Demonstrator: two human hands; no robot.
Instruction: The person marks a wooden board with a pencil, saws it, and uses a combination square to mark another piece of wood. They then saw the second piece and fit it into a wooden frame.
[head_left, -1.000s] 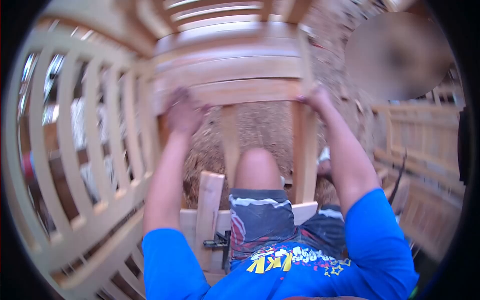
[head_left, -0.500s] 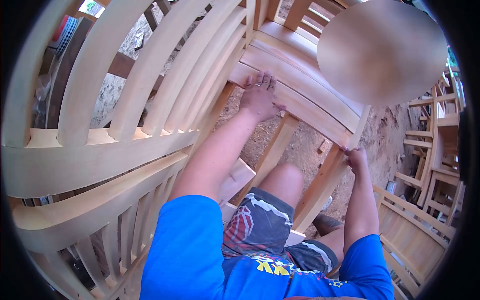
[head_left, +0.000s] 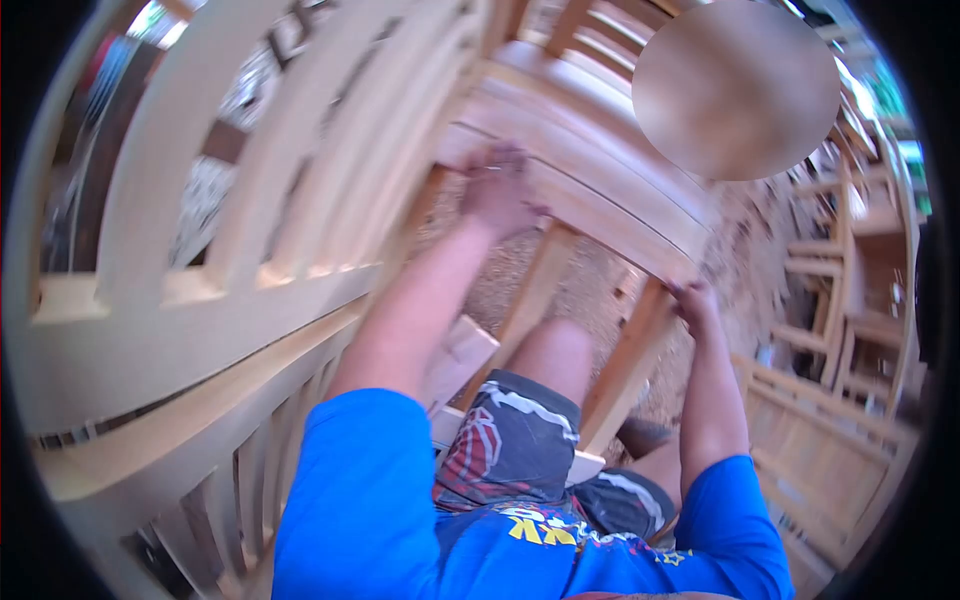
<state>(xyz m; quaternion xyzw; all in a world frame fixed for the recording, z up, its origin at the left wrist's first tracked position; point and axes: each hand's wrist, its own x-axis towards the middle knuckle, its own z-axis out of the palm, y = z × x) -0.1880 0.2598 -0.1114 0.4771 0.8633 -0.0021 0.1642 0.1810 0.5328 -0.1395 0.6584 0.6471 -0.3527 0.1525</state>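
Observation:
Pale wooden slats (head_left: 600, 160) lie side by side across a wooden frame ahead of me. My left hand (head_left: 500, 190) rests on the near slat's left end, fingers spread, a ring on one finger; it is blurred. At the right end of that slat, my right hand (head_left: 697, 302) has its fingers closed on the corner. Beneath the slats, bare rails (head_left: 630, 360) run toward my legs. Loose short boards (head_left: 462, 360) lie beside my left thigh.
A tall slatted wooden backrest (head_left: 150, 180) with a curved rail rises on my left. Stacked wooden furniture frames (head_left: 825, 270) and a panelled piece (head_left: 820, 440) stand at the right. A blurred-out round patch covers the upper right. Dirt ground shows between the rails.
The view has shifted a little and blurred, so the scene sits slightly further left. Both hands keep their places on the near slat.

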